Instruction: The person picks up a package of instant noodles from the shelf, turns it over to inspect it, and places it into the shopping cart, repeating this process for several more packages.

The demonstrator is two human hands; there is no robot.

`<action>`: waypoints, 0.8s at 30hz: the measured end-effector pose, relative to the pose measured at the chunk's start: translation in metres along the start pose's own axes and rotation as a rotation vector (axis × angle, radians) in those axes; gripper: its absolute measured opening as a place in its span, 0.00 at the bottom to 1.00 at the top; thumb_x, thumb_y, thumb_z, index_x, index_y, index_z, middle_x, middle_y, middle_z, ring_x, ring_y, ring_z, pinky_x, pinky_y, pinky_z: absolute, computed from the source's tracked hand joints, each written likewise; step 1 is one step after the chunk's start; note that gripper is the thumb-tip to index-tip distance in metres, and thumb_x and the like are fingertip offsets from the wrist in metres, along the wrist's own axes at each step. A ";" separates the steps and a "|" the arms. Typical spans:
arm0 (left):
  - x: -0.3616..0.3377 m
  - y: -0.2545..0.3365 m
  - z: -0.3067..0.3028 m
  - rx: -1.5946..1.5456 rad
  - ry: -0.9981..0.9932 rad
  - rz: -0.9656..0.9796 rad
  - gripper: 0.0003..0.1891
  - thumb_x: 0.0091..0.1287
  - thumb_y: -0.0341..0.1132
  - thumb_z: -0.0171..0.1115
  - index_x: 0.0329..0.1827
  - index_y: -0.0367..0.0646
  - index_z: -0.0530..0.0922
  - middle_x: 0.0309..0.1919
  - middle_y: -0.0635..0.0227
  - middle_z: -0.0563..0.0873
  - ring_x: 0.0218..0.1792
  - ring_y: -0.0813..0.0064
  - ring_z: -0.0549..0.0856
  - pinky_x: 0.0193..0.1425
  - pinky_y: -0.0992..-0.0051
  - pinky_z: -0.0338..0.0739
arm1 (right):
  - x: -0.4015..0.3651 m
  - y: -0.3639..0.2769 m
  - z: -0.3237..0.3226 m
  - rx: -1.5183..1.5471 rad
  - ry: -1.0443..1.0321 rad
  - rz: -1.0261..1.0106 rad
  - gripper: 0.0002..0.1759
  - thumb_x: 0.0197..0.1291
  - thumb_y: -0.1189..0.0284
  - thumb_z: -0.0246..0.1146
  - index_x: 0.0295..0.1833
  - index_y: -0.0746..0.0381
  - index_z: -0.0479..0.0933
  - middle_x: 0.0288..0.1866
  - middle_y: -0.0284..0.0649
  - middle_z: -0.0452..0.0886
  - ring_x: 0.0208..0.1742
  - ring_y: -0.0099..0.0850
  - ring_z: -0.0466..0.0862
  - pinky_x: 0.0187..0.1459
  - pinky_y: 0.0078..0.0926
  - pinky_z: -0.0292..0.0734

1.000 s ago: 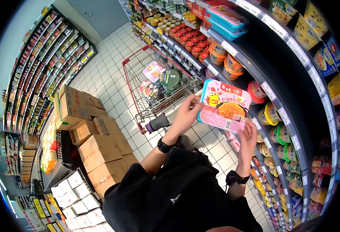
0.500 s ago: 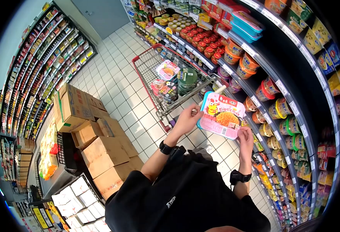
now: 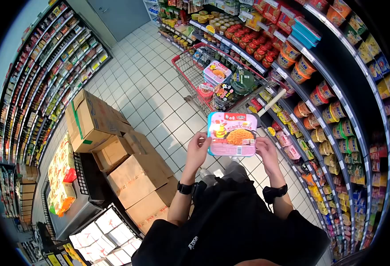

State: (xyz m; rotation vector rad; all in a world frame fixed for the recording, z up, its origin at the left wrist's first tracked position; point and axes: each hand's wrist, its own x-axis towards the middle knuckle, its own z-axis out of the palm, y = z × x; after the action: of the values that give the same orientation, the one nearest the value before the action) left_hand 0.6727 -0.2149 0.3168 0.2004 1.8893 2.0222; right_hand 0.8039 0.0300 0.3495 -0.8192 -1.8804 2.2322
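Between my two hands is a pink and blue box of instant noodles [image 3: 232,134], its printed lid facing up toward me. My left hand [image 3: 198,150] grips its left edge, thumb and fingers closed there. On the opposite edge, my right hand [image 3: 267,152] pinches the box near its lower right side. Just beyond it stands a shopping cart [image 3: 190,86] with a red rim and a pale handle. Inside the cart lie a similar pink noodle box [image 3: 217,71], dark green round tubs [image 3: 243,82] and a black patterned package [image 3: 224,94].
Shelves of cup noodles [image 3: 323,115] and red-lidded jars [image 3: 250,44] line my right. Cardboard boxes [image 3: 135,177] are stacked at my left, beside a crate of white packets [image 3: 108,235]. Another stocked shelf [image 3: 53,66] stands farther left. A grey door [image 3: 119,15] is at the back.
The noodle box has shifted left and turned level, with both hands still on it. My view has swung, so the cart appears farther right.
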 end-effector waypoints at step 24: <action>0.176 0.034 -0.122 0.136 0.075 -0.033 0.09 0.69 0.34 0.64 0.39 0.38 0.74 0.59 0.54 0.82 0.47 0.70 0.85 0.47 0.72 0.79 | 0.175 -0.008 0.132 -0.020 -0.107 0.001 0.10 0.66 0.78 0.62 0.51 0.66 0.75 0.39 0.35 0.83 0.39 0.20 0.82 0.43 0.18 0.78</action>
State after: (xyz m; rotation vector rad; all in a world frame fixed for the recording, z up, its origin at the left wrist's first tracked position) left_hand 0.4624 -0.2672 0.3143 0.1295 2.0646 1.9055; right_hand 0.5917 -0.0121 0.3110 -0.7179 -1.9515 2.3047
